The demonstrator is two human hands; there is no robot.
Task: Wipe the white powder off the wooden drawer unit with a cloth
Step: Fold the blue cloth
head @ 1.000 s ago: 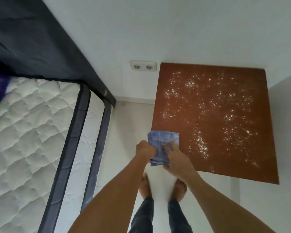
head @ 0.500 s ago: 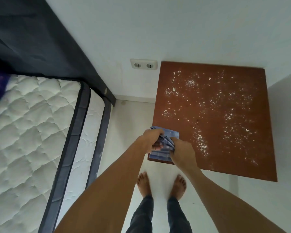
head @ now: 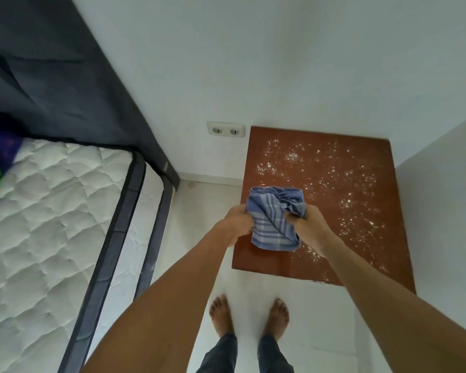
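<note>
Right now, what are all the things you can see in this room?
Brown wooden drawer unit top: one, reddish brown, in the corner on the right.
Scattered white powder: many specks, white, across the drawer top.
Blue checked cloth: one, blue with pale stripes, bunched above the top's near left part.
White double wall socket: one, white, on the wall left of the unit.
White quilted mattress: one, white with dark edging, on the left.
Bare feet: two, on the white floor.
Left hand and right hand: two, each with a grip on the cloth.
</note>
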